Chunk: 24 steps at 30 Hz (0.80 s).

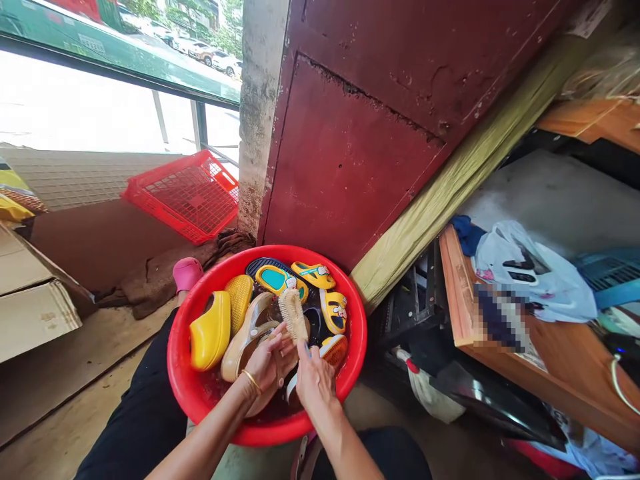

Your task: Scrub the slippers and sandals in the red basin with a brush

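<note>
Scene: a cramped corner beside a concrete pillar (260, 120) and a scuffed red metal panel (350, 153), with a red plastic crate (183, 197) propped at 10 o'clock, a flattened cardboard box (30, 300) at 9 o'clock, and a wooden worktop (560, 373) carrying a white plastic bag (530, 273) at 3 to 4 o'clock. At 6 o'clock sits a red plastic basin (176, 360), wet inside and filled with footwear: a yellow clog (210, 330) at its 9 o'clock, and yellow cartoon sandals (334, 310) at its 2 o'clock. A pink clog (187, 273) lies just outside the rim at 10 o'clock. Step in hand: scrubbing, with a bristle brush (293, 315) set against a beige sandal (245, 340) near the basin's centre. Judgement: the next stroke calls for the sandal to stay braced firmly against the bristles. Both forearms reach in from 6 o'clock, bent inward. The left hand (265, 367), with a gold bangle (251, 381) at the wrist, has a narrow grip around the sandal. The right hand (315, 383) has a narrow grip on the brush, its handle hidden by the fingers.
</note>
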{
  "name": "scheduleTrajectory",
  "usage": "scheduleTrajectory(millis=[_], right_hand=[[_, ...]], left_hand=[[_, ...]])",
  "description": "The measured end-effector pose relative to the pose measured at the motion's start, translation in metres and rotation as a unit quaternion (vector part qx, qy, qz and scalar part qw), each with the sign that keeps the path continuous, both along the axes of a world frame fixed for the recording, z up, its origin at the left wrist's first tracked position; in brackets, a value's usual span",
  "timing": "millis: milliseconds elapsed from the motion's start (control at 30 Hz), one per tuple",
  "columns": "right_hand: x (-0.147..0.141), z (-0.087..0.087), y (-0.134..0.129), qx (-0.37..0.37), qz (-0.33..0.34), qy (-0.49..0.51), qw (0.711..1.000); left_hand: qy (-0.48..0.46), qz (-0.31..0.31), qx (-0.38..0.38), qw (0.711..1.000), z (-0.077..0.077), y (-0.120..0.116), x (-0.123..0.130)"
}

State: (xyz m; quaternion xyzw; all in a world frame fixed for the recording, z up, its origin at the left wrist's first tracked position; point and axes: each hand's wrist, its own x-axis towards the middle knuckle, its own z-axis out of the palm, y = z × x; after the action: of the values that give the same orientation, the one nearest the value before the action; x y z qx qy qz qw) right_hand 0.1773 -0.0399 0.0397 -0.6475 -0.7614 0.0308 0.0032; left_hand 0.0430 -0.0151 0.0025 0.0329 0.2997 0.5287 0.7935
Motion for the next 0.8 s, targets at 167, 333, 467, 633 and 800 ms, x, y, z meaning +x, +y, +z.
scheduleTrajectory(millis=[167, 333, 467, 633, 800], right_hand=[[-0.001, 0.000, 0.015, 0.016, -0.039, 0.016, 0.999], [0.000, 0.006, 0.002, 0.009, -0.005, 0.031, 0.999], [-0.001, 0.011, -0.011, -0.018, 0.003, 0.014, 1.000], [0.005, 0.020, 0.019, -0.017, -0.042, 0.019, 0.999], [0.021, 0.012, -0.013, -0.036, -0.004, 0.025, 0.999]], left_hand=[[0.012, -0.008, -0.006, 1.000, 0.000, 0.002, -0.001], [0.006, -0.005, -0.043, 0.999, -0.006, 0.007, -0.006], [0.010, -0.007, -0.046, 0.999, -0.005, 0.008, -0.010], [0.022, 0.007, -0.038, 0.999, -0.002, 0.008, -0.007], [0.040, 0.034, -0.041, 0.998, -0.009, 0.015, -0.013]])
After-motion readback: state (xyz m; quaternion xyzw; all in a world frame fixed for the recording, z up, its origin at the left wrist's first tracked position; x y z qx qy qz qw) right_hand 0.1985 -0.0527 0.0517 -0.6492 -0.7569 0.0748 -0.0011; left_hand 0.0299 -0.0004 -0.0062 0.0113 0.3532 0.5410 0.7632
